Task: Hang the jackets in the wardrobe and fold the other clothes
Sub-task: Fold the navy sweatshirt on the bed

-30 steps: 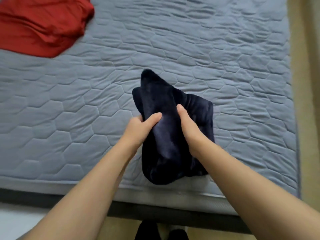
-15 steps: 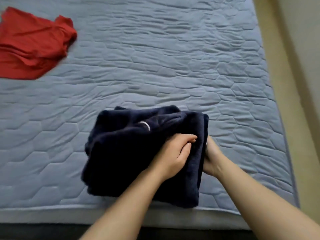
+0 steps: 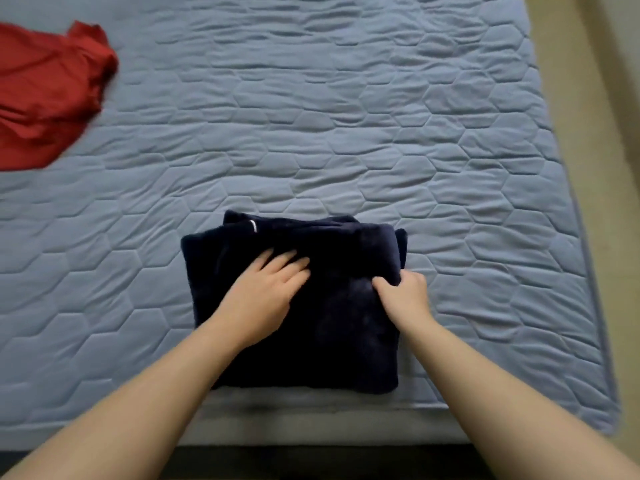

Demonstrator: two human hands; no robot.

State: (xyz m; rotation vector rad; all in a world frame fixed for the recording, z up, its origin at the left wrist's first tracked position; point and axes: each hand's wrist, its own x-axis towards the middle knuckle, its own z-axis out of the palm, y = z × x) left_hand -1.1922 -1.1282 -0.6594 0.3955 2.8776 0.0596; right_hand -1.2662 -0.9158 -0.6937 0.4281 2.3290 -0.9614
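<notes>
1. Head cam is looking down at a bed: a grey-blue mattress (image 3: 346, 116) w/ hexagon quilting is filling most of the frame.
2. A dark navy garment (image 3: 339, 327), plush-looking, is lying folded into a thick, roughly square bundle on the mattress, just beside its near edge, approx. mid-view.
3. Left hand (image 3: 266, 292) is lying flat on the bundle's left half, fingers straight and slightly spread, pressing down and gripping nothing.
4. Right hand (image 3: 403, 294) is grasping the bundle's right edge: thumb on top, other fingers curling round the side of the fold.
5. A small white mark (image 3: 254, 226) is showing near the bundle's far edge. It's too small to read, so can't tell if it's a label or logo.
6. A red garment (image 3: 45, 98) is lying crumpled at the mattress's far left, well apart from the navy one, partly cut off by the frame.
7. A beige floor strip (image 3: 571, 98) is running along the mattress's right side.
</notes>
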